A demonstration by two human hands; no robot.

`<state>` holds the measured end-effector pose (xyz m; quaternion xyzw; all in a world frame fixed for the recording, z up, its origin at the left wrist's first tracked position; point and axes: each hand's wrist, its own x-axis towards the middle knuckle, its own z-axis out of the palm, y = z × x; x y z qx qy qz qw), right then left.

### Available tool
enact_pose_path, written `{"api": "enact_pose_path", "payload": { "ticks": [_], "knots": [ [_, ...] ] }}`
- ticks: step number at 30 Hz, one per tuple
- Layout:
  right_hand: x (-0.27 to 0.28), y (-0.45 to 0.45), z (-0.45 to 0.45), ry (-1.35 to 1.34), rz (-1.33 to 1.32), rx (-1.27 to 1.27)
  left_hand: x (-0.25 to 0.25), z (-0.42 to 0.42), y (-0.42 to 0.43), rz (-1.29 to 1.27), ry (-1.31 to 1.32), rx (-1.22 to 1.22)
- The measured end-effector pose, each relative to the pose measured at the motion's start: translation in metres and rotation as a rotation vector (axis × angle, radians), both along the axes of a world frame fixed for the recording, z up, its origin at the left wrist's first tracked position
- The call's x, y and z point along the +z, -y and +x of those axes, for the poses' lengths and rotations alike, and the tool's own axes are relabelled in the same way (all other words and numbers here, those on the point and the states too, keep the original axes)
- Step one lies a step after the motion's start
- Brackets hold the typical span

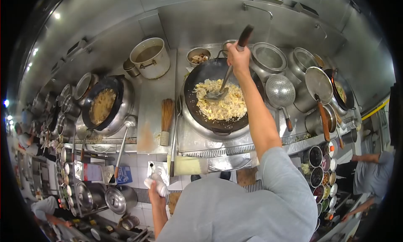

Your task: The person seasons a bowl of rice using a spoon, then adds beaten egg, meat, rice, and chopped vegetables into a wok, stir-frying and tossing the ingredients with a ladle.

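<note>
A large black wok (193,78) sits on the steel stove, holding fried rice with egg (228,103). My right hand (239,58) is closed round the handle of a long ladle (227,78), whose dark grip end points up past the fist. The ladle's bowl rests in the rice, left of the middle of the wok. Lower down, my left hand (157,191) is at my left side, in front of the stove, with its fingers wrapped round a white bundled cloth (154,180).
A bamboo brush (166,118) and a long utensil lie left of the wok. Behind are a large pot (165,63) and a small bowl (198,53). A perforated skimmer (280,91) lies right. Another wok (119,101) stands left. People work at both edges.
</note>
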<state>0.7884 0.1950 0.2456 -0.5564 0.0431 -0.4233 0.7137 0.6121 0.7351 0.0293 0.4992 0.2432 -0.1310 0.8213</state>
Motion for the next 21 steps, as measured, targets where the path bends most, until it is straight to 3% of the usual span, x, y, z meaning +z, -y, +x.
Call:
{"api": "enact_pose_path", "payload": {
  "ticks": [6, 8, 12, 13, 15, 17, 20, 21],
  "knots": [
    [-0.019, 0.003, 0.021, -0.015, 0.033, 0.052, 0.008, 0.008, 0.029, -0.008, 0.042, -0.025],
    [-0.011, -0.002, 0.010, 0.021, -0.080, -0.188, 0.012, 0.020, 0.055, -0.061, 0.019, -0.135],
    [-0.047, 0.008, 0.024, -0.178, -0.337, -0.155, 0.015, 0.049, 0.134, -0.249, -0.143, -0.562],
    [-0.025, -0.002, 0.005, -0.220, -0.296, -0.142, 0.022, 0.056, 0.162, -0.216, -0.183, -0.642],
    [-0.027, 0.017, -0.012, -0.164, -0.352, -0.218, 0.026, 0.067, 0.220, -0.356, -0.249, -0.656],
    [-0.044, 0.028, -0.025, -0.212, -0.457, -0.291, -0.021, 0.090, 0.261, -0.473, -0.210, -0.778],
    [-0.024, 0.024, -0.071, -0.160, -0.454, -0.313, -0.008, 0.098, 0.319, -0.273, -0.321, -0.640],
    [-0.022, 0.018, -0.088, -0.119, -0.305, -0.314, -0.011, 0.104, 0.328, -0.282, -0.313, -0.647]
  ]
}}
